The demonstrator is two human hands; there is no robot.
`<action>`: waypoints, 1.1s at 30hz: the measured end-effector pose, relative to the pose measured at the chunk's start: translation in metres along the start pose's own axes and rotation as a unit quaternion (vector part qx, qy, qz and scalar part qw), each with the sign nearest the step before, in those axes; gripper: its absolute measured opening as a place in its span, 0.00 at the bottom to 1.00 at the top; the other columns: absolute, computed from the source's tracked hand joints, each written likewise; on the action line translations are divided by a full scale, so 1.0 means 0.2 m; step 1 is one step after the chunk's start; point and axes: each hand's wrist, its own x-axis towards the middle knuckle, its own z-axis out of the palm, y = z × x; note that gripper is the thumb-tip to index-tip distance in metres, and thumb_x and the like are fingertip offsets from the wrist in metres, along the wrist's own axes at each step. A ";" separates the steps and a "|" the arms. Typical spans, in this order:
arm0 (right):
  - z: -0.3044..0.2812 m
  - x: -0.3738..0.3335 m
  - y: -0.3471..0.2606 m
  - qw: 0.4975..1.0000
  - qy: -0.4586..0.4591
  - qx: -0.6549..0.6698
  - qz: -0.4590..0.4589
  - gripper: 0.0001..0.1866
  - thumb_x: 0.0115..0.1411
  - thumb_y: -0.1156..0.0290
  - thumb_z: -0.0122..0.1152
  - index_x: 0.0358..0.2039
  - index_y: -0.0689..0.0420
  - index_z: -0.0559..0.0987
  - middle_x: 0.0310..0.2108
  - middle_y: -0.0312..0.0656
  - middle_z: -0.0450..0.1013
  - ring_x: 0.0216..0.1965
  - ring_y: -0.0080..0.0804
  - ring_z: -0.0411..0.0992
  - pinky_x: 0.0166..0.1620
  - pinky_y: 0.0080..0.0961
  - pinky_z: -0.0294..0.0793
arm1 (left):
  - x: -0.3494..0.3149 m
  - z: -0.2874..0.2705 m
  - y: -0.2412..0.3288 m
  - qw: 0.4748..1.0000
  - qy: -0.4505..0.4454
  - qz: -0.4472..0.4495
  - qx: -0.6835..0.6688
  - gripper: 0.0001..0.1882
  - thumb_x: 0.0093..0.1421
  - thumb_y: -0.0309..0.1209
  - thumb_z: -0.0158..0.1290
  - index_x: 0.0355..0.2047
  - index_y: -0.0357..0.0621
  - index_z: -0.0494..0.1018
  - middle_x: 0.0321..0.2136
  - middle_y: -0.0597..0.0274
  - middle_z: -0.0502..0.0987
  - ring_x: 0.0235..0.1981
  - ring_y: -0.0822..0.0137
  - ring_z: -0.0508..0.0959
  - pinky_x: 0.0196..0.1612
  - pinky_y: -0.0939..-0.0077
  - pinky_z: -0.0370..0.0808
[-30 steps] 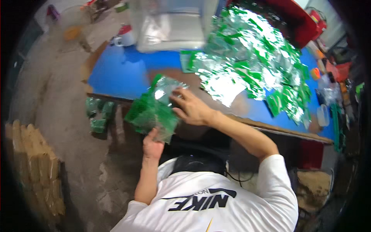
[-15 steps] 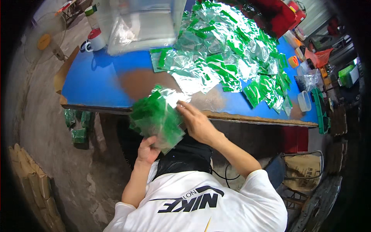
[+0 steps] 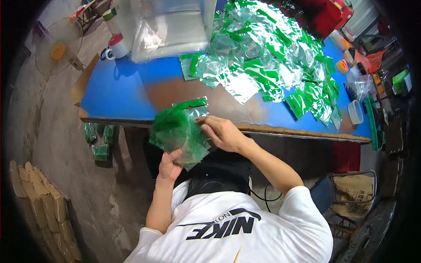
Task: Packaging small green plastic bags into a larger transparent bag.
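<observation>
green and clear plastic bags sit in a stack in front of us, held just off the near edge of the blue table. our left hand grips the stack from below, fingers curled round its bottom corner. our right hand lies on the stack's right side, fingers bent and closed over the top bags. further back on the table, a big loose heap of bags spreads out. a clear plastic box stands at the far edge, with a white mug to its left.
</observation>
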 end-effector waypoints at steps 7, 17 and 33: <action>-0.25 -0.03 0.29 0.916 0.149 -0.362 0.091 0.23 0.67 0.61 0.53 0.56 0.65 0.72 0.60 0.65 0.63 0.60 0.62 0.64 0.60 0.46 0.66 | -0.02 -0.02 -0.01 0.999 -0.011 -0.010 -0.046 0.28 0.53 0.22 0.60 0.55 0.41 0.70 0.49 0.60 0.77 0.52 0.61 0.76 0.59 0.61 0.72; -0.20 0.29 0.23 0.980 0.141 -0.137 0.016 0.19 0.64 0.73 0.57 0.55 0.60 0.73 0.54 0.52 0.72 0.55 0.53 0.70 0.56 0.41 0.72 | 0.01 0.03 -0.02 0.999 0.011 0.045 -0.023 0.25 0.55 0.23 0.57 0.55 0.41 0.70 0.49 0.60 0.77 0.51 0.60 0.77 0.57 0.60 0.74; -0.35 0.05 -0.10 0.973 -0.015 0.111 0.203 0.13 0.63 0.72 0.56 0.47 0.63 0.78 0.28 0.41 0.77 0.31 0.24 0.71 0.38 0.28 0.74 | -0.02 -0.13 0.11 0.982 -0.186 -0.018 -0.009 0.34 0.49 0.28 0.62 0.58 0.37 0.68 0.51 0.51 0.77 0.53 0.54 0.77 0.54 0.58 0.76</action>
